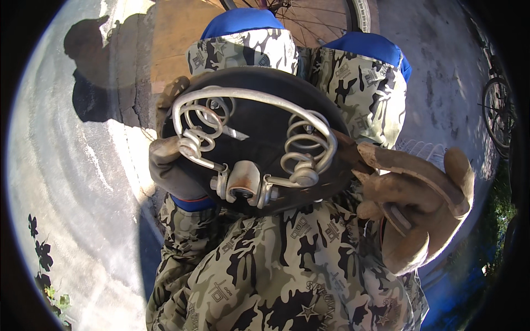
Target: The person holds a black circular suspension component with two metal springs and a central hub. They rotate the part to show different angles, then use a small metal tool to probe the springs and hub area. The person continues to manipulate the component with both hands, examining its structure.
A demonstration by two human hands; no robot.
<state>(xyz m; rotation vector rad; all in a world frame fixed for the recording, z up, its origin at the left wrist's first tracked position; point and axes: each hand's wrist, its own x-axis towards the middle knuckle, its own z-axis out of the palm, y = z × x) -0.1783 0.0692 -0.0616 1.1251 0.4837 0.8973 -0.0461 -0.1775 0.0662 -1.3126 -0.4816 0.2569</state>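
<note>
An upside-down black bicycle saddle [256,146] rests over my lap, its underside turned up. A bent metal rail [248,95], coil springs [303,138] and a rusty seat clamp [243,179] show on it. My left hand [172,163], in a worn glove, is closed round the saddle's left edge; its fingers are partly hidden beneath. In my gloved right hand [425,229] is a pair of rusty brown pliers [419,168], gripped by the handles. Their jaws reach the saddle's right edge; whether they bite on it, I cannot tell.
Beyond my knees, a bicycle wheel [317,25] lies near a brown board [171,44]. A white wire basket [422,149] sits behind my right hand. Another bicycle [497,113] stands at the far right. A leafy plant [43,256] grows at the lower left.
</note>
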